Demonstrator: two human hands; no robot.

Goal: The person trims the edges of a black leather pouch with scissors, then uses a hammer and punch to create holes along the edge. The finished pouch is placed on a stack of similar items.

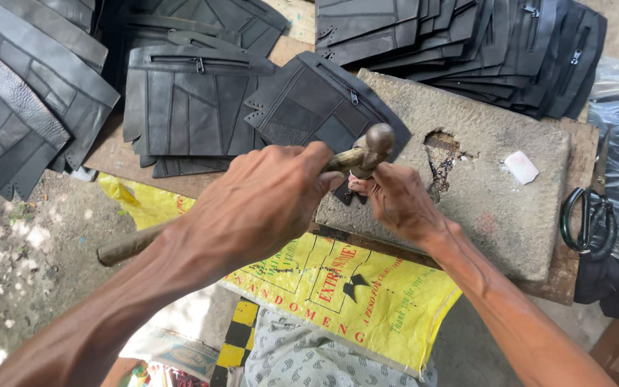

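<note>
Hammer (309, 175) in the left hand (263, 201), fist closed tight around the handle close under the head. Its long axis slants from the butt of the wooden handle, low at the left over the dirt floor, up to the rounded metal head at upper right, which sits above the near edge of the stone slab (496, 186). The right hand (395, 201) is curled just beside the head, fingertips pinched on the near corner of a black leather panel (320, 107) that lies on the slab with its zipper running diagonally away. More stitched black panels (188, 107) are stacked along the wooden board behind. Green-handled scissors (587, 215) rest at the slab's right end, a small white lump (521, 166) on top of the stone, and a yellow printed sack (345, 287) hangs below.
</note>
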